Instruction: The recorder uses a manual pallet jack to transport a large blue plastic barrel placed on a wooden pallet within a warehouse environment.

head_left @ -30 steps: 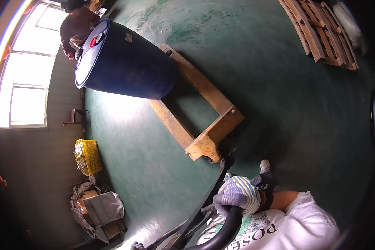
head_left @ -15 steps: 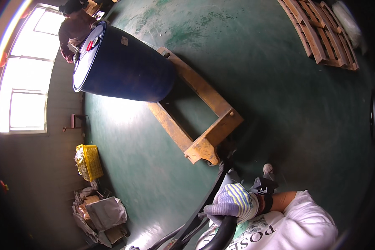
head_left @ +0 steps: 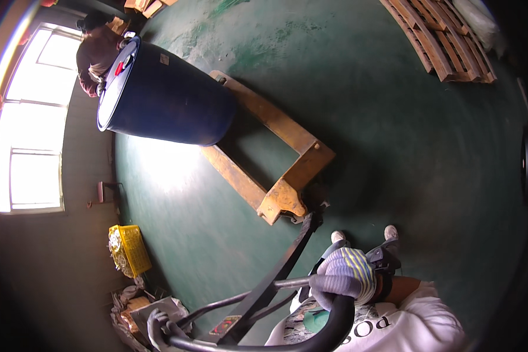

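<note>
1. Head view: my right hand (head_left: 343, 276), in a striped glove, was wrapped tight around the pallet jack handle (head_left: 328, 325); the left hand (head_left: 158, 328) gripped the loop's near-left end.
2. The yellow pallet jack (head_left: 276, 170) lay ahead, its forks running far-left under a blue drum (head_left: 164, 97).
3. I judged the load heavy, stiff and top-heavy; the handle loop was the only sound hold.
</note>
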A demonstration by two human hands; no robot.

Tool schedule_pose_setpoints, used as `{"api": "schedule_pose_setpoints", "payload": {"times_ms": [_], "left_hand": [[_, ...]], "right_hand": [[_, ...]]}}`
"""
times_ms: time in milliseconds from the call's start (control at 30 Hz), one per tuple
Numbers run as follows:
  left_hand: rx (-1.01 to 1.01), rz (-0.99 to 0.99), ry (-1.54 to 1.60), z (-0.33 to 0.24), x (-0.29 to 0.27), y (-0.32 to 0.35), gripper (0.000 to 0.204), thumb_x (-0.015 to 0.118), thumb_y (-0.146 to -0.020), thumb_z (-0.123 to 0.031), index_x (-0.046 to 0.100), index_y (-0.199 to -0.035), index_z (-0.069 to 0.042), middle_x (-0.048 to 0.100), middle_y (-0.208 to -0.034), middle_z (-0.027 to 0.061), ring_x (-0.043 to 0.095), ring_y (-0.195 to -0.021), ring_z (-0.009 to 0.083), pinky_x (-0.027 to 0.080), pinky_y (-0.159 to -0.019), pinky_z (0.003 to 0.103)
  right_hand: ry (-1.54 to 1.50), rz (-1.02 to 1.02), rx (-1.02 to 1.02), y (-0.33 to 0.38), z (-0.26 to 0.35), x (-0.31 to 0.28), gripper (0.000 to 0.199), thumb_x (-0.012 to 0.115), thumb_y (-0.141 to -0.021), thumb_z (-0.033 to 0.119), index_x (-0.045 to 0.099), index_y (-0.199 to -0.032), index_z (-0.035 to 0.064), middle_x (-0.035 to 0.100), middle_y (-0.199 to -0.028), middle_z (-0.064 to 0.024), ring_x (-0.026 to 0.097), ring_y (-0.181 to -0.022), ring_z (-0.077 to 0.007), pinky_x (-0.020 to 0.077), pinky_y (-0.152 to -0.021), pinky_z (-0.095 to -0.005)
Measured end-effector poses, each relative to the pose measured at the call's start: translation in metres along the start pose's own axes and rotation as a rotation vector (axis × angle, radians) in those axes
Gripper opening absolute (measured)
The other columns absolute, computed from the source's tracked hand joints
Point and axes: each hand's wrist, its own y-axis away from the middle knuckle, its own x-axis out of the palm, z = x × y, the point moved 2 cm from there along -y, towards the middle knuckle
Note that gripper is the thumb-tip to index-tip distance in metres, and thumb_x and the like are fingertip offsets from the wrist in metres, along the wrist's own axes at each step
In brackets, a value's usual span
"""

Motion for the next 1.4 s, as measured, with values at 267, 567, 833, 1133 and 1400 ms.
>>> {"api": "schedule_pose_setpoints", "payload": {"times_ms": [267,567,833,1133,1400], "left_hand": [[0.287,0.017,0.045,0.079,0.010,0.027,0.033,0.065,-0.088,-0.006,0.055,-0.118,0.003,0.065,-0.107,0.0211,0.064,-0.074,0.0202,0.054,-0.071,0.035],[0.153,-0.069,0.412,0.139,0.081,-0.033,0.042,0.072,-0.081,-0.001,0.061,-0.121,0.003,0.070,-0.091,0.0118,0.061,-0.073,0.0122,0.051,-0.068,0.026],[0.260,-0.093,0.427,0.175,0.114,-0.053,0.038,0.071,-0.083,0.002,0.062,-0.119,0.007,0.067,-0.082,0.0050,0.058,-0.072,0.0084,0.050,-0.068,0.023],[0.308,-0.028,0.288,0.195,0.180,-0.122,0.032,0.066,-0.083,-0.004,0.068,-0.115,-0.010,0.067,-0.085,0.0001,0.060,-0.075,0.0077,0.051,-0.072,0.023],[0.199,0.109,0.442,0.274,0.237,-0.209,0.041,0.068,-0.082,0.005,0.062,-0.121,-0.006,0.065,-0.105,0.0041,0.061,-0.094,0.0130,0.050,-0.084,0.025]], "right_hand": [[0.038,-0.309,-0.206,0.032,-0.027,0.022,0.050,0.046,-0.095,0.028,0.059,-0.050,0.0097,0.056,-0.046,-0.0054,0.055,-0.041,-0.0175,0.0428,-0.045,-0.0284],[0.281,-0.779,-0.634,-0.014,-0.067,0.030,0.014,0.065,-0.083,-0.004,0.062,-0.095,0.0033,0.054,-0.061,-0.0040,0.054,-0.050,-0.0129,0.0419,-0.047,-0.0275],[0.309,-0.897,-0.491,-0.022,-0.099,0.053,0.041,0.084,-0.064,0.020,0.064,-0.098,0.0080,0.068,-0.080,-0.0059,0.067,-0.069,-0.0228,0.0527,-0.064,-0.0325],[0.589,-1.058,-0.728,-0.067,-0.113,0.043,0.028,0.069,-0.071,0.011,0.064,-0.098,0.0051,0.068,-0.080,-0.0091,0.069,-0.069,-0.0231,0.0544,-0.067,-0.0309],[0.587,-0.915,-0.680,-0.139,-0.100,0.072,0.022,0.071,-0.079,0.016,0.064,-0.098,0.0073,0.070,-0.076,-0.0094,0.070,-0.067,-0.0235,0.0549,-0.065,-0.0336]]}}
